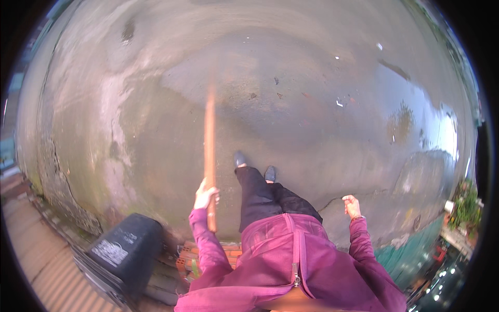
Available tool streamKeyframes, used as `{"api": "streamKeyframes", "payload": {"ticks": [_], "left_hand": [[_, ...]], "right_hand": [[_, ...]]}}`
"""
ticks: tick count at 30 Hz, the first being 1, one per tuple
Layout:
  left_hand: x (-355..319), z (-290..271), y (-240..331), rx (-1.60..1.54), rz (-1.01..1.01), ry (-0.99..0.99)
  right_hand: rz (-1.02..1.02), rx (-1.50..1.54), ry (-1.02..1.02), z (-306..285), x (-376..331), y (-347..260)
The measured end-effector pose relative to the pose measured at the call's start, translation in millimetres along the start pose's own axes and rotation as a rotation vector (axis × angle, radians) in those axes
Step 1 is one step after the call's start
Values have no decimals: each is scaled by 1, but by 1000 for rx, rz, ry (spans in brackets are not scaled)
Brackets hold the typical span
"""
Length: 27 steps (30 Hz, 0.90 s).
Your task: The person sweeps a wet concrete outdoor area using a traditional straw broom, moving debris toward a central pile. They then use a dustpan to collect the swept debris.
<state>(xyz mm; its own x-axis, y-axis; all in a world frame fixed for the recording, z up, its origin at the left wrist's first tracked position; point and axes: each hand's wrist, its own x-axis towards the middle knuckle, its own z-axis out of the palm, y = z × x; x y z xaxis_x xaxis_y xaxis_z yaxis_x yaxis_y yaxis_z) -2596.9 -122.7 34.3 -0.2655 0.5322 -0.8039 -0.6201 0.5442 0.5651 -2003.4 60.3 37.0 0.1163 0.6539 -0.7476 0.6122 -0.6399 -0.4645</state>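
My left hand (206, 196) is closed around a wooden pole (209, 140), gripping it near its lower end. The pole points away from me over the wet ground, and its far end fades into a blur. A short stub of it sticks out below my fist. Off to the right, my right hand (352, 206) hangs apart from everything, its fingers curled in with nothing seen in them. Both arms wear purple sleeves. My feet, in grey shoes (270, 173), stand on the concrete between the two hands, one ahead of the other.
A dark wheeled bin (127, 244) stands at the lower left beside corrugated sheeting (49, 244). Orange hollow bricks (189, 255) lie by my left forearm. Puddled concrete (312, 135) spreads ahead, with small scraps of litter. Potted plants (465, 208) and green sheeting (410, 252) edge the right.
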Motion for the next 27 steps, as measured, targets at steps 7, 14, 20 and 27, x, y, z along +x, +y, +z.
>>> {"api": "streamKeyframes", "payload": {"ticks": [7,14,20,27], "left_hand": [[133,-123,51,-656,-72,312],[278,60,32,-485,-333,218],[303,342,48,183,-304,-221],[359,410,169,-34,-462,-825]], "right_hand": [[95,-171,-29,24,6,-5],[247,-61,33,34,4,-105],[25,243,5,102,47,-243],[268,832,-611,175,119,-380]]}}
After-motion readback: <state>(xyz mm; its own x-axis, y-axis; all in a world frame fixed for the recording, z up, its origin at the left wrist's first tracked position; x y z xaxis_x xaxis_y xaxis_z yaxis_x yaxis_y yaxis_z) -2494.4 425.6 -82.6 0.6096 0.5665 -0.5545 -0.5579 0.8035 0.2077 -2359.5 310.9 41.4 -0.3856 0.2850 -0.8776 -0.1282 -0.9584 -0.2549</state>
